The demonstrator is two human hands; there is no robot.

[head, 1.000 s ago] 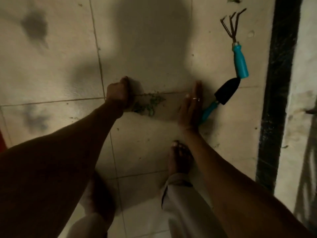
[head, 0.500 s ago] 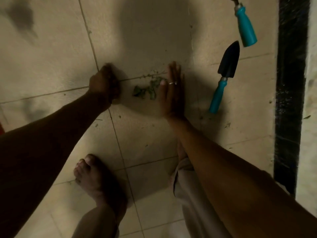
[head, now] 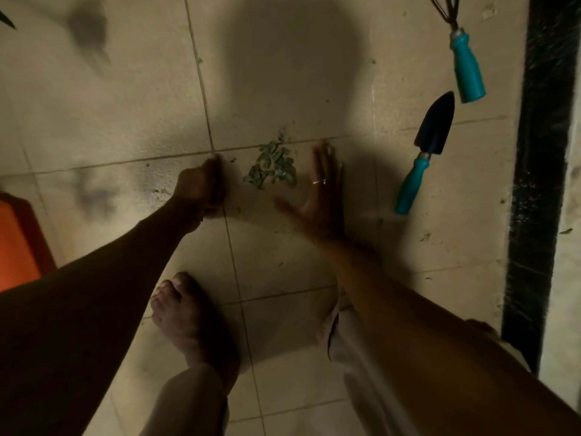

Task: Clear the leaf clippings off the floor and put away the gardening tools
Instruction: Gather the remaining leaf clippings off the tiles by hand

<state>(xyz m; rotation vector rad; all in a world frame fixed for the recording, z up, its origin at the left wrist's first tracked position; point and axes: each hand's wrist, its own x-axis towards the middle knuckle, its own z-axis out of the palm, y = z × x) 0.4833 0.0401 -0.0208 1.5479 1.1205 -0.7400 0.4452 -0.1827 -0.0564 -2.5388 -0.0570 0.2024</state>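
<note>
Two hands down on the beige tiled floor (head: 125, 105), flanking a small heap of green leaf clippings (head: 272, 166) just below a grout line. Left of the heap, the left hand (head: 198, 184): fingers curled into a fist, edge against the tile, near the clippings but apart from them, nothing visible inside. Right of the heap, the right hand (head: 320, 196): fingers straight and together, thumb splayed, ring (head: 319, 181) on one finger, standing on its edge just beside the clippings, slightly blurred. Further right, flat on the floor and apart from both hands, a black-bladed trowel (head: 424, 155) with a teal handle. Beyond it, a teal-handled hand rake (head: 465, 64), tines cut by the top edge. Bare foot (head: 188, 316) lower down; orange object (head: 15, 240) at the left edge.
</note>
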